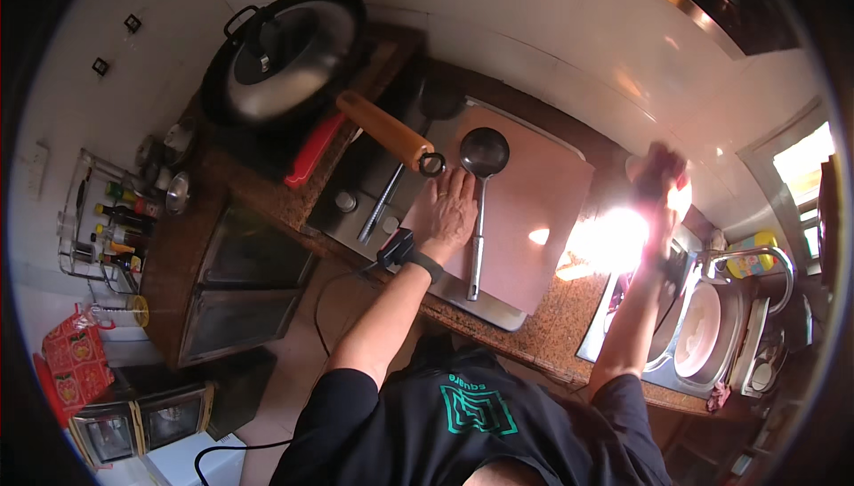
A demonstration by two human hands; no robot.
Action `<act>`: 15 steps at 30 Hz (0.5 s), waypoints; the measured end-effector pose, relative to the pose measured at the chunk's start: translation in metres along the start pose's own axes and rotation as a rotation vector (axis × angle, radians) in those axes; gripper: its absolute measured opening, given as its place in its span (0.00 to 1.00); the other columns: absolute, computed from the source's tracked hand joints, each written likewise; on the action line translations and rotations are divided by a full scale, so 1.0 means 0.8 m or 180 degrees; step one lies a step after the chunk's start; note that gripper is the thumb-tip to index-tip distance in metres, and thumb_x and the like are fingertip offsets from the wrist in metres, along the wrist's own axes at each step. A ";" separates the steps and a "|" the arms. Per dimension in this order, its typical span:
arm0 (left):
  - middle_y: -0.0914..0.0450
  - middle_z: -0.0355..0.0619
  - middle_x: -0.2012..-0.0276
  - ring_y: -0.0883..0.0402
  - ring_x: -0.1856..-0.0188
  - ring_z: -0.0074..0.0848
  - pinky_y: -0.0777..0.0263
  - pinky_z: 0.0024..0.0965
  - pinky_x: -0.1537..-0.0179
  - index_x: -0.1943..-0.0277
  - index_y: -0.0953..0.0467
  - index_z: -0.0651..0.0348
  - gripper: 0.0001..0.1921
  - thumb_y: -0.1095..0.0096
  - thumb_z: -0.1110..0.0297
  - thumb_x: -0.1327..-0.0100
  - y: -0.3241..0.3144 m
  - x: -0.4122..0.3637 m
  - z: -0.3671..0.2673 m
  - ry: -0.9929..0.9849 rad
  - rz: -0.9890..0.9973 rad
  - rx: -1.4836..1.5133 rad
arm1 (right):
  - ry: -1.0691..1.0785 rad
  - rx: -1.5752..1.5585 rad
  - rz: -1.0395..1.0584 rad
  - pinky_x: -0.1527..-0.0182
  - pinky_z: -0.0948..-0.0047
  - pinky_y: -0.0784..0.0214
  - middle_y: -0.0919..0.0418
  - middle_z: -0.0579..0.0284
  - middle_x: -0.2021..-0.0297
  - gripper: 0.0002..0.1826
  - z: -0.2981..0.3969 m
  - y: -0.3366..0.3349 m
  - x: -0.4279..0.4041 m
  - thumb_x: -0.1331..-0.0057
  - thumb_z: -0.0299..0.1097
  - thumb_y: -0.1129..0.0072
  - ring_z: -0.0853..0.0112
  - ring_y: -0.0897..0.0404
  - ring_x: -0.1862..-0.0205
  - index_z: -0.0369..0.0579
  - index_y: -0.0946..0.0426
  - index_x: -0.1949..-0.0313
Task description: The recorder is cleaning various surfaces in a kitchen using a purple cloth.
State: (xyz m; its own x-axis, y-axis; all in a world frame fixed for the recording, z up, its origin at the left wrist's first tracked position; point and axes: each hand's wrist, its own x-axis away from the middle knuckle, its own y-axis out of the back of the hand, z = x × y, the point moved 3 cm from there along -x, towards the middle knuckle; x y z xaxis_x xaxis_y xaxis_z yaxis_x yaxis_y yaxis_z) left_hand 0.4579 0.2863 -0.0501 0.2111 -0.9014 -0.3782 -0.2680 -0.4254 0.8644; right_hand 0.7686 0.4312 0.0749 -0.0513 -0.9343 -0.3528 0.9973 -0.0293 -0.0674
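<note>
My left hand (450, 216) rests palm down with fingers stretched out on a pink mat (514, 232), holding nothing that shows. Close beside its fingers lies a metal ladle (477, 266), its dark bowl toward the wall and its handle toward me. To the left, a second utensil with a ribbed metal handle (381, 209) lies on the stove (345, 201). My right hand (664, 182) is raised over the back of the counter near the sink. Motion blur and strong glare hide its fingers, and I cannot tell whether it holds the dark reddish shape there.
A lidded wok (283, 79) stands at the back left, and a wooden handle (387, 129) juts over the stove. A red flat object (313, 149) lies beneath it. At the right is a sink with a pale basin (698, 329) and a curved faucet (787, 272). Bottles (123, 236) fill a left rack.
</note>
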 end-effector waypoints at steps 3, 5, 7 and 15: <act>0.37 0.50 0.44 0.43 0.38 0.44 0.52 0.48 0.38 0.45 0.36 0.62 0.27 0.40 0.69 0.50 0.000 0.002 0.002 0.0084 0.0099 0.0067 | -0.0533 -0.0634 0.0536 0.73 0.82 0.34 0.23 0.59 0.61 0.14 -0.009 -0.070 -0.081 0.36 0.30 0.51 0.79 0.28 0.72 0.42 0.31 0.51; 0.37 0.50 0.44 0.44 0.38 0.44 0.52 0.48 0.38 0.45 0.36 0.62 0.27 0.40 0.69 0.49 -0.003 0.002 0.001 0.0112 0.0073 0.0048 | 0.0614 0.0108 0.0326 0.57 0.78 0.34 0.22 0.58 0.59 0.15 -0.009 -0.141 -0.109 0.38 0.31 0.48 0.75 0.25 0.61 0.42 0.28 0.52; 0.38 0.51 0.43 0.45 0.37 0.44 0.50 0.49 0.38 0.43 0.37 0.62 0.28 0.39 0.70 0.49 0.001 0.006 0.004 0.0197 0.0110 0.0018 | 0.0819 0.1267 0.0325 0.52 0.71 0.35 0.22 0.57 0.60 0.18 -0.014 -0.208 -0.127 0.43 0.36 0.42 0.70 0.25 0.57 0.43 0.26 0.54; 0.36 0.54 0.46 0.38 0.41 0.47 0.42 0.49 0.43 0.45 0.36 0.66 0.24 0.46 0.65 0.44 0.013 0.003 0.001 -0.0061 0.0095 -0.0191 | 0.2102 0.2593 0.2279 0.46 0.61 0.38 0.27 0.51 0.50 0.19 -0.168 -0.429 -0.143 0.39 0.39 0.50 0.55 0.30 0.47 0.43 0.29 0.50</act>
State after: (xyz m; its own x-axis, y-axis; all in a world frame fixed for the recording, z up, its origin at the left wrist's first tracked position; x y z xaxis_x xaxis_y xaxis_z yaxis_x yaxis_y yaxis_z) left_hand 0.4548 0.2795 -0.0425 0.1857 -0.9152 -0.3577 -0.2170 -0.3932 0.8935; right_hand 0.4254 0.5956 0.0129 0.7283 -0.4842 -0.4849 0.5441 -0.0215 0.8387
